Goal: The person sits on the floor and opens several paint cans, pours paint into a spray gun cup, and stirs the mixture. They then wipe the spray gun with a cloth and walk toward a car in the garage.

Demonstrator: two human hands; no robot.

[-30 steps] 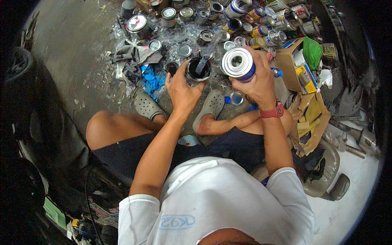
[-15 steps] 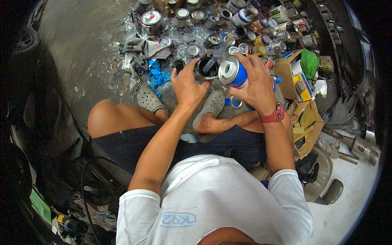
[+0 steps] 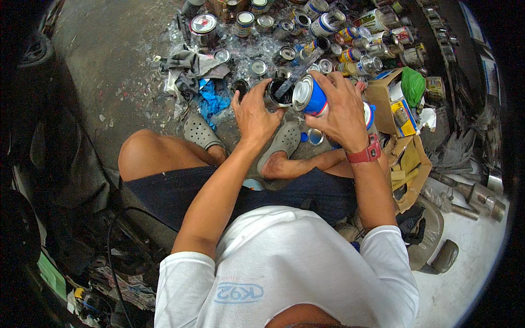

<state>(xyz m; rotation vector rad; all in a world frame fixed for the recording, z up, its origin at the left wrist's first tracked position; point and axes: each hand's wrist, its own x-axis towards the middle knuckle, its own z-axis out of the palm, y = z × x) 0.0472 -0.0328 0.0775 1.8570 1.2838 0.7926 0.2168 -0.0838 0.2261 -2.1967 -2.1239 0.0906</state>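
Observation:
My left hand [image 3: 254, 117] is wrapped round an open paint can [image 3: 272, 102] with dark, wet-looking contents. A flat grey stirring stick [image 3: 298, 74] stands in it, slanting up to the right. In my right hand [image 3: 344, 115] is a blue and white metal can [image 3: 316, 99], tipped leftward with its round top close to the paint can's rim. Whether anything flows between the two cannot be made out. Left of my left hand stands a small dark open tin [image 3: 239, 86]. A red watch [image 3: 365, 154] sits on my right wrist.
Many paint cans [image 3: 244, 24] crowd the stained floor ahead and to the right. A crumpled blue cloth [image 3: 212, 101] and grey rags [image 3: 188, 71] lie at the left. Cardboard boxes [image 3: 385, 104] stand on the right. My feet in grey clogs [image 3: 284, 143] are just below the cans.
The paint can in my left hand has shifted slightly right. The blue can's top has turned a little, and a blue and white shape now shows beside my right wrist.

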